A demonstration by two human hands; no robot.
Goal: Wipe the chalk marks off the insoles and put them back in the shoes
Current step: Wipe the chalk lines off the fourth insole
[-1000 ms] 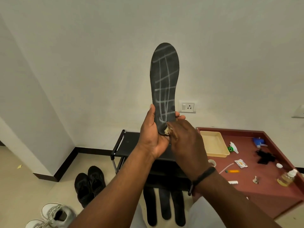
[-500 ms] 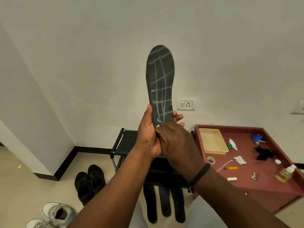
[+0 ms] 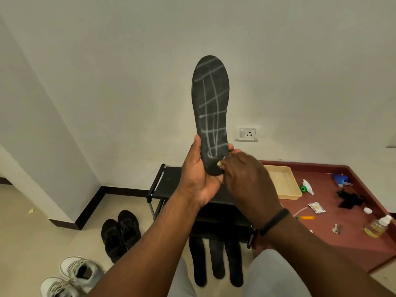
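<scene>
Hands | left hand (image 3: 198, 176) grips insole (image 3: 211, 108) by the heel, upright before the wall | right hand (image 3: 246, 179) pinches a small pale wipe (image 3: 220, 163) at the heel | advice: brace firmly, rub upward across the chalk grid | black shoes (image 3: 120, 234) wait on floor

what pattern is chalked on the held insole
A white grid of crossing lines on the dark insole, clearest in the head view.

No text, brand, number or sign can be read. Only a grid of white chalk lines is seen on the insole (image 3: 211, 112), not writing. Print on the small packet (image 3: 316, 207) on the surface (image 3: 351, 243) is too blurred to be made out.
</scene>
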